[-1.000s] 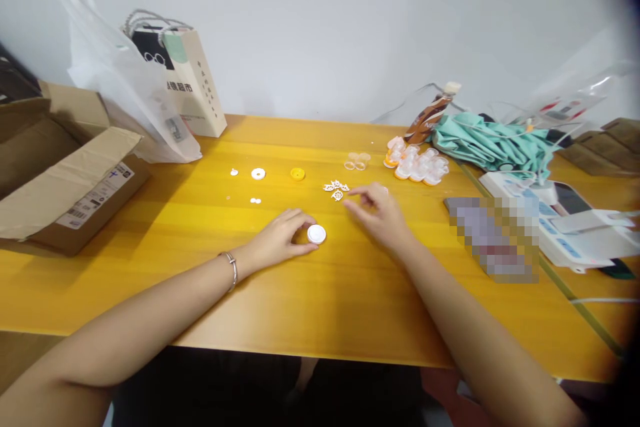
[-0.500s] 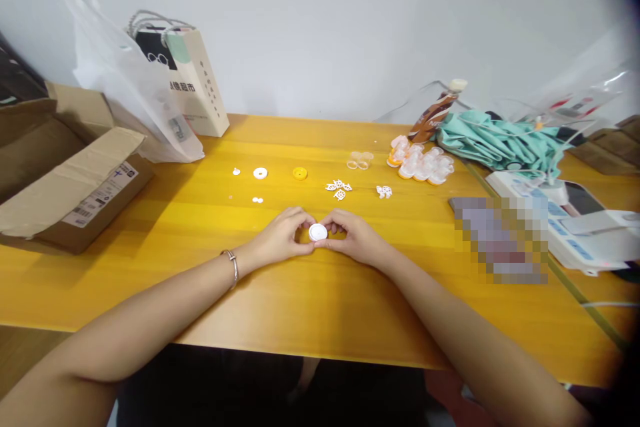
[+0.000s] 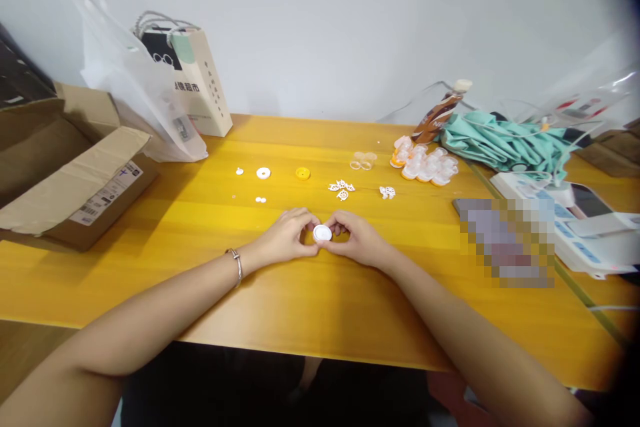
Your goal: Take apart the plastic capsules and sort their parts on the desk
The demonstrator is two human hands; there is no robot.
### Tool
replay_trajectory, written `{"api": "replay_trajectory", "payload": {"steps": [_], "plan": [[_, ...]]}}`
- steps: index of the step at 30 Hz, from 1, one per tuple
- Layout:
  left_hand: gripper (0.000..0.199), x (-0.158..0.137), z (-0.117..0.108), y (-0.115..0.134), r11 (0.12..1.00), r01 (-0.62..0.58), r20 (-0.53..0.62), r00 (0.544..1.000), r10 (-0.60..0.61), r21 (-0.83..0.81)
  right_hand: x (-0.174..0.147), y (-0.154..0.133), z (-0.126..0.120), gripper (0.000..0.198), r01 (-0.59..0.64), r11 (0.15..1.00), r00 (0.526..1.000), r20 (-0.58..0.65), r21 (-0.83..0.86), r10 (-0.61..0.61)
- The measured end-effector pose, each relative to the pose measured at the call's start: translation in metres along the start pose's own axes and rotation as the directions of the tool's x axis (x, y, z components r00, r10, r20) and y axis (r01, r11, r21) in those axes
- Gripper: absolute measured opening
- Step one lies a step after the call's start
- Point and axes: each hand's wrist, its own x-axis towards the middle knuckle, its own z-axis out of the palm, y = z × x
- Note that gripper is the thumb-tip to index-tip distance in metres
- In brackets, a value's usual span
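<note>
Between my two hands is a small round white disc (image 3: 322, 233), held above the table with its flat face up. My left hand (image 3: 291, 233) pinches its left edge between thumb and fingers. On the opposite edge, my right hand (image 3: 357, 238) grips it in the same way. Beyond the hands lie a white ring-shaped part (image 3: 263, 173), a yellow round part (image 3: 303, 174), two tiny white discs (image 3: 261, 200) and a small white piece (image 3: 239, 171). White openwork pieces (image 3: 342, 188) form a loose group, with a smaller cluster of white pieces (image 3: 387, 192) to their right.
Clear plastic cups (image 3: 363, 161) and a pile of clear-and-orange capsules (image 3: 427, 164) stand at the back, near a brown bottle (image 3: 440, 113) and a green umbrella (image 3: 505, 140). An open cardboard box (image 3: 110, 200) and bags (image 3: 205, 87) occupy the left; a white power strip (image 3: 565, 233) lies right.
The whole view has shifted slightly, so things appear a little further right. Both hands keep the same hold on the white disc.
</note>
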Motion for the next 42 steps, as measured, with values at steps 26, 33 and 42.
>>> {"api": "replay_trajectory", "payload": {"steps": [26, 33, 42], "plan": [[0.03, -0.001, -0.005, -0.002, 0.991, -0.113, -0.227, 0.969, 0.092, -0.077, 0.005, 0.006, -0.004, 0.026, -0.005, 0.995, 0.96, -0.279, 0.101, 0.034], [0.021, -0.001, -0.004, -0.008, 0.948, -0.306, -0.21, 0.924, 0.318, 0.089, 0.0, -0.006, -0.001, 0.026, 0.103, 0.99, 0.977, -0.196, 0.1, -0.081], [0.013, 0.011, -0.039, -0.045, 0.914, 0.079, -0.384, 0.919, 0.089, 0.399, 0.005, 0.009, -0.004, 0.028, 0.023, 0.994, 0.949, -0.314, 0.108, 0.012]]}}
